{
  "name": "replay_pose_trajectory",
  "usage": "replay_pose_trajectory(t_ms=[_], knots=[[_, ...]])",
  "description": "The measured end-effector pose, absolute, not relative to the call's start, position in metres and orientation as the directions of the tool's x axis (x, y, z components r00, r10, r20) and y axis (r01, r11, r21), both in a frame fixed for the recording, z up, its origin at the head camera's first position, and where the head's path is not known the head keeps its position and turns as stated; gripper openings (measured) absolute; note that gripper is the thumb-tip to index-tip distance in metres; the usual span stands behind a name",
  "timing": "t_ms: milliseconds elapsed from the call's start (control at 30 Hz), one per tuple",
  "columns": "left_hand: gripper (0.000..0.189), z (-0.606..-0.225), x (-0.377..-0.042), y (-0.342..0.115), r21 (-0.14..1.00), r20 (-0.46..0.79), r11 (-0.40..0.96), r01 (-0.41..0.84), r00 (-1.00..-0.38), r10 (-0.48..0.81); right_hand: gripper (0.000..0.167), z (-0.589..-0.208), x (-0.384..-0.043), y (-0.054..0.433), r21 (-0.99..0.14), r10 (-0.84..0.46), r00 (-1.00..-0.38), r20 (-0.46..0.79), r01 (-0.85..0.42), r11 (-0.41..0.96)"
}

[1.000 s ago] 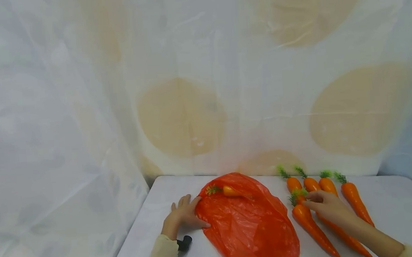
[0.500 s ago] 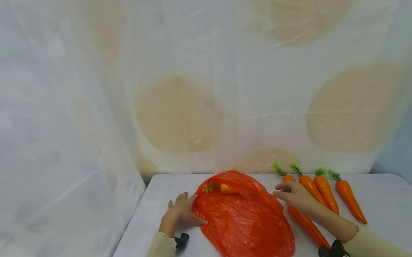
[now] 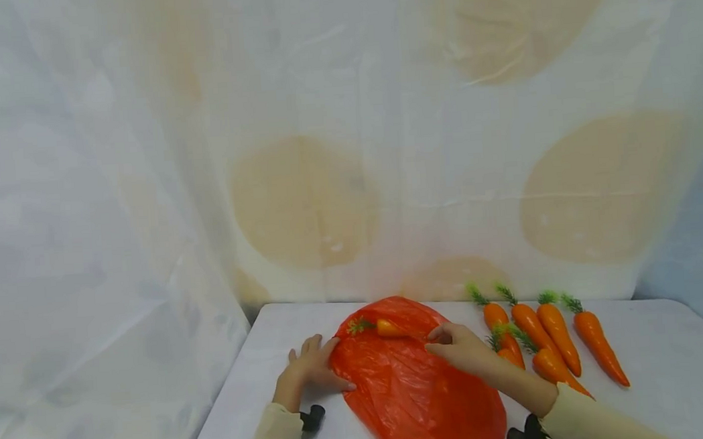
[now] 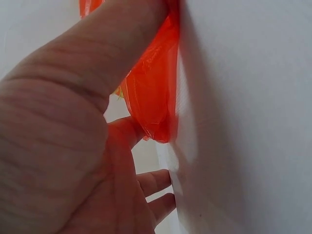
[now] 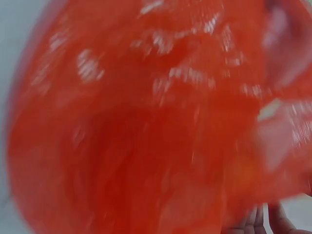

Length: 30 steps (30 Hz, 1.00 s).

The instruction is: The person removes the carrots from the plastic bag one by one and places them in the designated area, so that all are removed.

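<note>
A red plastic bag (image 3: 398, 391) lies on the white table, its mouth towards the back. In that mouth rests a carrot (image 3: 387, 328) with a green top, its lower part covered by red film. My left hand (image 3: 312, 366) touches the bag's left edge with fingers spread; the left wrist view shows the thumb over the film (image 4: 153, 87). Above the bag's right rim is my right hand (image 3: 462, 350), thumb and index finger slightly apart at the film, near the carrot's tail. Blurred red film (image 5: 136, 136) fills most of the right wrist view.
Several carrots with green tops, one a far-right carrot (image 3: 601, 345), lie right of the bag. The nearest carrot (image 3: 554, 368) sits close to my right forearm. A patterned white sheet (image 3: 419, 242) hangs behind the table (image 3: 668, 361) and at its left.
My right hand has moved left from the carrots to the bag's right rim. The near carrots have shifted slightly, and my left hand has stayed at the bag's edge.
</note>
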<state>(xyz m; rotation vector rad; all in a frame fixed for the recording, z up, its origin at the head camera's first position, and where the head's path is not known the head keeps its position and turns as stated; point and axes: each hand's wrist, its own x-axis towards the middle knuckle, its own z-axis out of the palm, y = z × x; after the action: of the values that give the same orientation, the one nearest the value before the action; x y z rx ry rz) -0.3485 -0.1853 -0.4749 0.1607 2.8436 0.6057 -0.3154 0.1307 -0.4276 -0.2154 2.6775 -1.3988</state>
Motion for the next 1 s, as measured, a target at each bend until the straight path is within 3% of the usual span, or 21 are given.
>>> replay_pose_trajectory(t_ms=[367,633,900,1000], knots=[[0.1,-0.474,-0.346,-0.186,0.392,-0.154,0.915,0.096,-0.974,0.167,0.024,-0.442,-0.322,0.098,-0.781,-0.196,-0.981,-0.002,-0.121,0.613],[0.1,-0.477,-0.347,-0.186,0.411,-0.171,0.908,0.085,-0.971,0.169,0.033,-0.452,-0.34,0.1,-0.709,-0.199,-0.979,0.04,-0.168,0.685],[0.1,-0.476,-0.347,-0.186,0.397,-0.183,0.914,0.079,-0.969,0.164,0.025,-0.459,-0.36,0.104,-0.664,-0.169,-0.967,0.188,-0.252,0.704],[0.1,-0.475,-0.347,-0.186,0.404,-0.178,0.911,0.079,-0.97,0.163,0.026,-0.458,-0.363,0.105,-0.655,-0.179,-0.965,0.191,-0.261,0.709]])
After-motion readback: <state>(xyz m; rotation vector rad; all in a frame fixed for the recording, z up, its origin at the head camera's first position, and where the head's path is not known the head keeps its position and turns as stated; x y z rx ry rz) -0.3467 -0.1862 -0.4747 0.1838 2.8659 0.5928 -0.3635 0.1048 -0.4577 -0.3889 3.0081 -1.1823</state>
